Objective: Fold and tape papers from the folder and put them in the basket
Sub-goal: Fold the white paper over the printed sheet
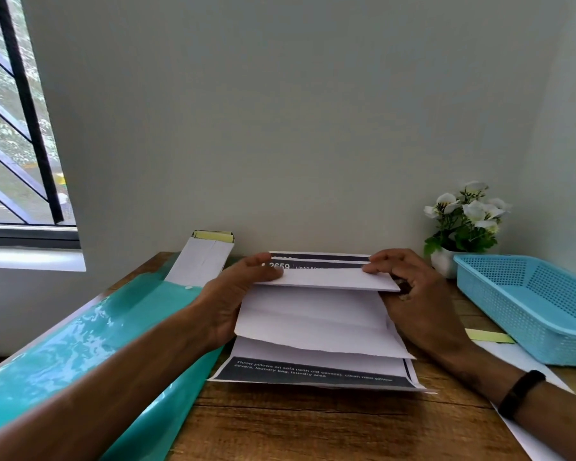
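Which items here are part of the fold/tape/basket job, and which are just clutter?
Job: paper being folded by left hand and right hand; teal folder; blue basket; yellow tape strip.
Lying about: flower pot; black wristband.

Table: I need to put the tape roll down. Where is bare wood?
Bare wood lies at the near edge of the table, between the green folder and a white sheet, below the folded paper. Farther back is crowded: both hands, basket, flowerpot.
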A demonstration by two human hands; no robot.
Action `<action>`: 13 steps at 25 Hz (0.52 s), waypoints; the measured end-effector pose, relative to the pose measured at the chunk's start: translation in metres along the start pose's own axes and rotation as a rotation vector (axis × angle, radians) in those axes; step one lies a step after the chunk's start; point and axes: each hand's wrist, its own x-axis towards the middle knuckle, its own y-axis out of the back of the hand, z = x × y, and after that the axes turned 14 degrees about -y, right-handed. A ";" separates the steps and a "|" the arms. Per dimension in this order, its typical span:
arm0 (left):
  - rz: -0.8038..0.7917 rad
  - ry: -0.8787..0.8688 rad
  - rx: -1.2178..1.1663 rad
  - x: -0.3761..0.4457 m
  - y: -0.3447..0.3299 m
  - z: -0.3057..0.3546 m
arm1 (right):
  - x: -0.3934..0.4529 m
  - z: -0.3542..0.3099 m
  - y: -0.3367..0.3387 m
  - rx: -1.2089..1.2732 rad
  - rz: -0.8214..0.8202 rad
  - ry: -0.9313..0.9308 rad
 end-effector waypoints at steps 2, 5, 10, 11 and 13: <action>0.028 -0.035 0.035 0.003 0.002 0.001 | -0.001 -0.003 0.000 0.046 -0.023 -0.044; 0.036 -0.084 0.026 0.005 0.007 0.003 | 0.001 -0.010 0.003 0.256 -0.012 -0.214; -0.006 -0.108 0.022 0.005 0.006 -0.003 | 0.005 -0.011 0.005 0.282 -0.159 -0.381; -0.013 -0.112 0.015 0.005 0.005 -0.003 | 0.005 -0.011 0.004 0.286 -0.198 -0.392; -0.033 -0.113 0.013 0.005 0.005 -0.003 | 0.005 -0.011 0.005 0.338 -0.264 -0.401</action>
